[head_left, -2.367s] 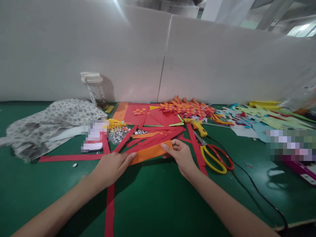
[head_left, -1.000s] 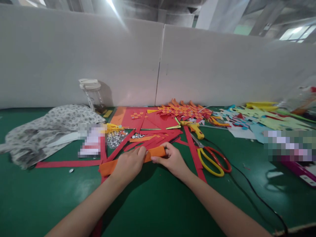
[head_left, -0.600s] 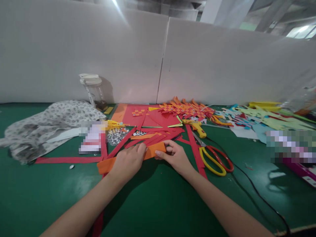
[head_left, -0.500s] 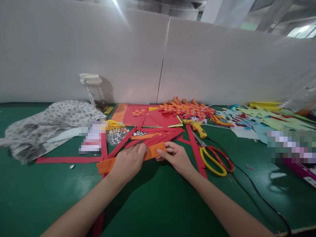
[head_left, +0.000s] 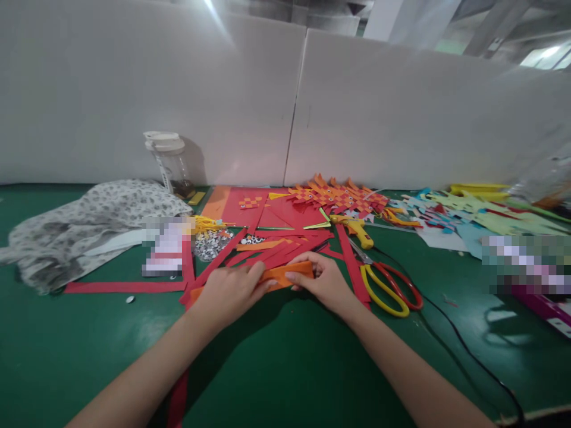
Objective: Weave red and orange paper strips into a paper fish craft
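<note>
A folded orange paper strip (head_left: 284,276) is stretched between my two hands, just above the green table. My left hand (head_left: 235,292) closes on its middle, with the strip's far left end showing beyond the wrist. At the other end, my right hand (head_left: 325,282) pinches the strip between thumb and fingers. Behind the hands lies a pile of red paper strips (head_left: 297,248) with some orange ones among them. Part of the orange strip is hidden under my left hand.
Scissors (head_left: 387,291) and a yellow glue gun (head_left: 357,230) with a black cord lie to the right. Woven red-and-orange paper fish (head_left: 336,196) are heaped behind. Googly eyes (head_left: 210,245), a patterned cloth (head_left: 102,220) and a clear bottle (head_left: 172,166) are on the left.
The orange strip has shifted a little to the right in my hands. My right hand's fingers have moved up and over its end; the left hand keeps its grip.
</note>
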Demonstrator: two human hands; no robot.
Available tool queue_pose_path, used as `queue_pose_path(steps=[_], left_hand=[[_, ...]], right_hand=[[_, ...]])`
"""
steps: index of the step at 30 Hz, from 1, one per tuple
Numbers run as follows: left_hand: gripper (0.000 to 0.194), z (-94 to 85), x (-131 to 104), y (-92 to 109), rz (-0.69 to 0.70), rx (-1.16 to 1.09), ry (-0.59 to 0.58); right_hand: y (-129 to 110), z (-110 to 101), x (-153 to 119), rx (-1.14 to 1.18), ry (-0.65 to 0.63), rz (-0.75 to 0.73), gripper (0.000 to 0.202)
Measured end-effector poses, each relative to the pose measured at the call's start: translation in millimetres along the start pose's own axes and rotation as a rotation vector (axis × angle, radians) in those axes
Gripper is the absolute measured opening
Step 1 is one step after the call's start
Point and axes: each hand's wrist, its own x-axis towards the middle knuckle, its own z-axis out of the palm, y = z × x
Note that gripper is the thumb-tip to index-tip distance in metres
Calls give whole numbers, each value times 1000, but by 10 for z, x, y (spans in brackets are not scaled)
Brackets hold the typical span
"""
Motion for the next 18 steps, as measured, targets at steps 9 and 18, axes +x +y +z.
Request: queue_pose_path(steps=[9, 18], left_hand=[[46, 10, -47, -2, -28, -145, 237], [40, -17, -87, 185, -129, -559, 111]], right_hand=[[-53, 28, -1, 280, 31, 28, 43], [-7, 188, -188, -10, -405, 105, 58]])
